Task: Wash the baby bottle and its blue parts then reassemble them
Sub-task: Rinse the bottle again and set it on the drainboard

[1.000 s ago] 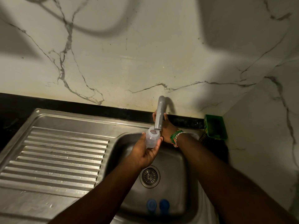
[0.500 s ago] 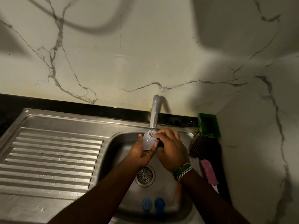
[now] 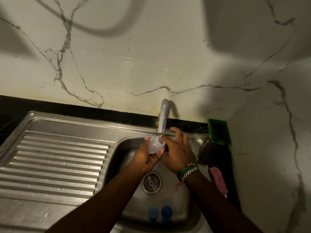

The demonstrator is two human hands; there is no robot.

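My left hand (image 3: 146, 157) grips a small clear baby bottle (image 3: 155, 146), tilted with its mouth up right under the spout of the grey faucet (image 3: 163, 118). My right hand (image 3: 178, 152) sits beside the bottle on its right; its fingers are spread and fairly straight, and one fingertip touches the bottle's mouth. Two blue parts, one (image 3: 153, 211) beside the other (image 3: 166, 211), lie on the sink floor near the front wall. Whether water is running cannot be made out.
The steel sink basin (image 3: 182, 200) has a round drain (image 3: 152, 182) below my hands. A ribbed drainboard (image 3: 55, 163) spreads to the left. By the right wall sit a green container (image 3: 218, 132), a dark brush (image 3: 208, 153) and a pink sponge (image 3: 218, 180).
My right hand came from behind the faucet to the bottle's mouth, and its fingers have now spread. My left hand kept the bottle under the spout.
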